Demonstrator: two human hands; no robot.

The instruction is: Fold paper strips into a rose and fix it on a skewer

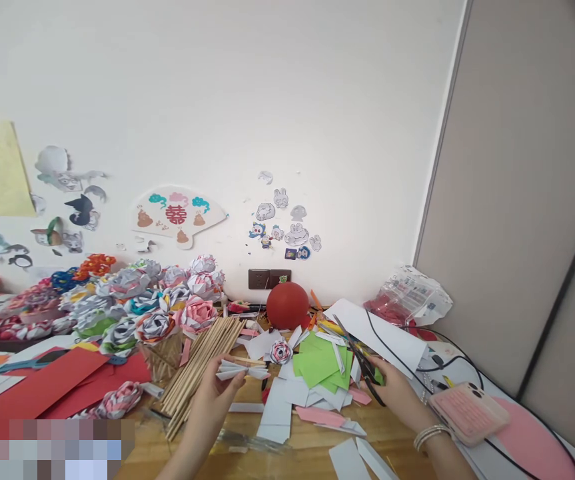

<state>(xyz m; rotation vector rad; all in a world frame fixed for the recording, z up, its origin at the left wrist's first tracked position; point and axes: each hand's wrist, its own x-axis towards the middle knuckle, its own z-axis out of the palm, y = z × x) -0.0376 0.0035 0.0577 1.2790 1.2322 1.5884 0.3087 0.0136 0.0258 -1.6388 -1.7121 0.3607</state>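
Between the fingers of my left hand (221, 388) is a piece of folded white paper (254, 373), pleated into narrow layers. A thin pale strip shows along its upper edge; I cannot tell whether it is a stick. My right hand (396, 393) grips a pair of dark scissors (362, 360) by the handles, blades pointing up and left, apart from the folded paper. Green paper squares (317, 363) and white paper pieces (274, 407) lie between the two hands. A bundle of wooden sticks (202, 367) lies beside my left hand. Just beyond the hands sits a small paper rose (281, 351).
A red balloon (288, 305) rests near the wall. Many paper flowers (132, 293) are heaped at the back left, with red paper sheets (52, 387) before them. On the right are a pink phone (470, 412), black cables (460, 360) and a plastic bag (417, 297).
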